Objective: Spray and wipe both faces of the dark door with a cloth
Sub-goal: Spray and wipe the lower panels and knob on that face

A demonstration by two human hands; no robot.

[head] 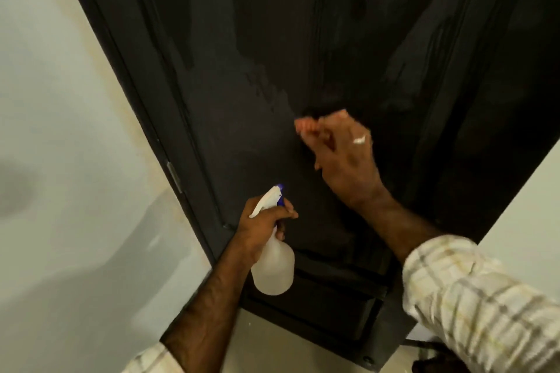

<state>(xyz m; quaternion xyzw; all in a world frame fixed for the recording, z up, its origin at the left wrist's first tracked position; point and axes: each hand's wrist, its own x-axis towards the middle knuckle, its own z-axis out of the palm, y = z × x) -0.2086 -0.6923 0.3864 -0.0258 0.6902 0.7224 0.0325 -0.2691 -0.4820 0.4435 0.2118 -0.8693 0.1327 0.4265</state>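
1. Legible text, labels, brands, numbers, signs: none.
2. Spray bottle (272,263), lower centre of the frame: translucent body, no label or print readable.
3. Dark door (272,39), centre and upper frame: no plate, number or sign legible on its face.

The right hand (342,157) is motion-blurred, and the cloth (306,126) under its fingers shows only as a smeared pinkish edge. The left hand (260,225) covers the bottle (272,266) neck. The door (333,39) runs past the top edge.
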